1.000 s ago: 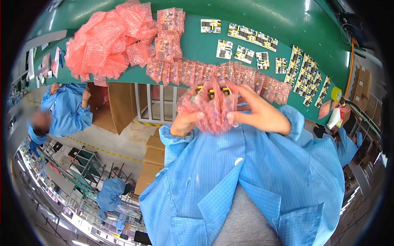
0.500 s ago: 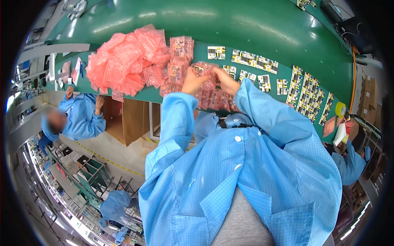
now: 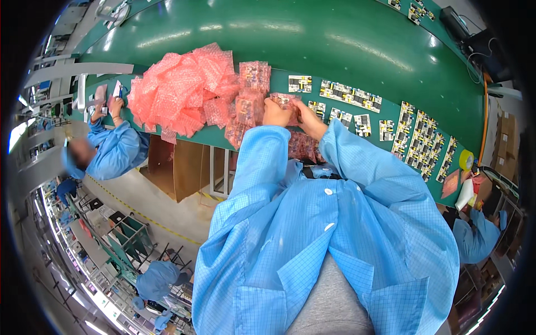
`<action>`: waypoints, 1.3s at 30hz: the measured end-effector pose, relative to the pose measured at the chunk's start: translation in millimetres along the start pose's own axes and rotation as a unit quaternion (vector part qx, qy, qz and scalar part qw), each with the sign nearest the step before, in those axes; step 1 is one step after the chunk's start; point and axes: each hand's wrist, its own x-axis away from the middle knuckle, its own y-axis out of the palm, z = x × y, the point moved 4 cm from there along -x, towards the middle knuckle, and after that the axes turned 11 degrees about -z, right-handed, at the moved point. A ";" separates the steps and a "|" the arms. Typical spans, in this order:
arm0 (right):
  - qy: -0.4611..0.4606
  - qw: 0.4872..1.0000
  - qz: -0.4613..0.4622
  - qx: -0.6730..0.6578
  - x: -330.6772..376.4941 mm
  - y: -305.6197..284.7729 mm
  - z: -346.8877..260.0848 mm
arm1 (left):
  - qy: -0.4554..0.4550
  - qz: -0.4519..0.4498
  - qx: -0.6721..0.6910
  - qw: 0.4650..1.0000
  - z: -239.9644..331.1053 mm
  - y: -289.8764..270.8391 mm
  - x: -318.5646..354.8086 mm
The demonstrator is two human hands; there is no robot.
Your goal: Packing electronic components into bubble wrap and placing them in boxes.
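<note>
My left hand [image 3: 276, 114] and my right hand [image 3: 310, 123] meet above the near edge of the green bench, closed on a pink bubble-wrap bag [image 3: 287, 99]. Dark and yellow parts of a circuit board show through the film. My fingers cover the bag's near side. To the left of my left hand are stacks of bagged circuit boards [image 3: 249, 108]. More bagged boards [image 3: 304, 146] lie below my right hand, partly hidden by my sleeve. Just right of my right hand is a bare circuit board [image 3: 317, 109].
A large heap of pink bubble bags [image 3: 181, 92] covers the bench [image 3: 279, 39] at left. Rows of bare circuit boards [image 3: 350, 96] stretch to the right, up to a yellow tape roll [image 3: 466, 159]. A co-worker [image 3: 111, 146] sits at far left, near an open cardboard box [image 3: 177, 167].
My hands have shifted slightly right across the view, and the bag now sits above my fingertips. At far left, the co-worker's hands have moved up onto the bench.
</note>
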 end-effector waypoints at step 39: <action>-0.054 0.967 -0.041 0.245 -15.2 22.4 11.0 | 0.104 0.051 -0.087 0.989 -37.2 -102.2 2.3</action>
